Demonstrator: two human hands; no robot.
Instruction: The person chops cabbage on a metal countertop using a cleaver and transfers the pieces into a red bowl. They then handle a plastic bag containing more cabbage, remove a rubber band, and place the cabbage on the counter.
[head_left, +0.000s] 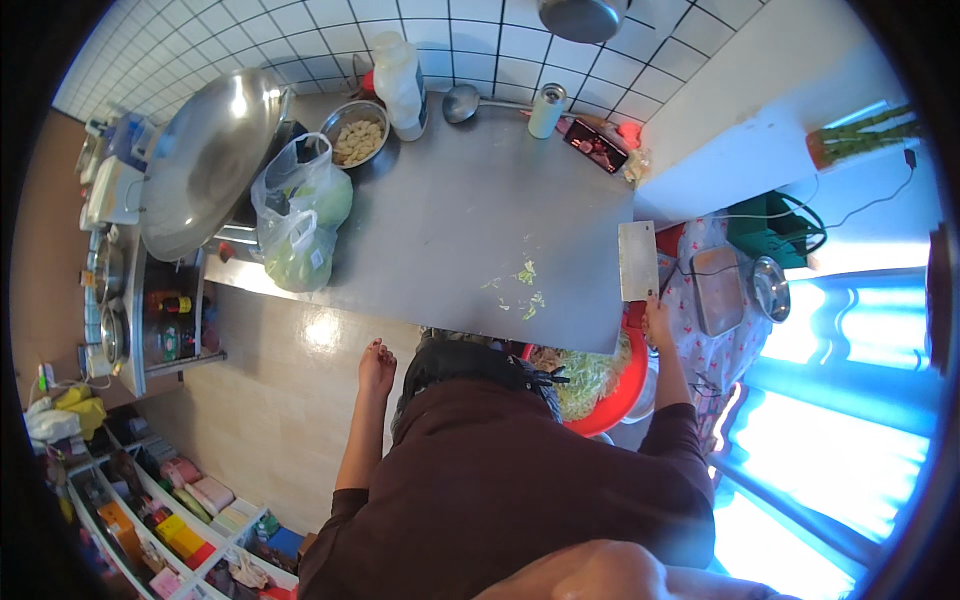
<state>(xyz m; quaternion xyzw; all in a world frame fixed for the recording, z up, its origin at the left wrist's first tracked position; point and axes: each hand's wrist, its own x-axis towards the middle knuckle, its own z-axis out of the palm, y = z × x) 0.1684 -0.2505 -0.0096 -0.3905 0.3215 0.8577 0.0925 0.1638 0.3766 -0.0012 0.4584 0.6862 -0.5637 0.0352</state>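
At the right end of the steel counter (450, 225), my right hand (657, 322) grips the handle of a cleaver (637, 261), its broad blade pointing away from me. My left hand (377, 369) hangs in front of the counter at left, fingers loosely curled, with no object seen in it. Scraps of chopped greens (526, 273) lie on the counter near its front right. Below that edge, a red basin (634, 382) holds shredded pale green vegetable (589, 379). Plastic bags with green produce (300, 255) stand at the counter's left.
A steel bowl of peeled garlic cloves (358, 142), a white jug (399, 86), a ladle (460, 103), a pale green bottle (547, 111) and a phone (596, 145) line the back. A large wok (214, 161) is at left. A side table at right bears a tray (718, 292) and a metal bowl (771, 289).
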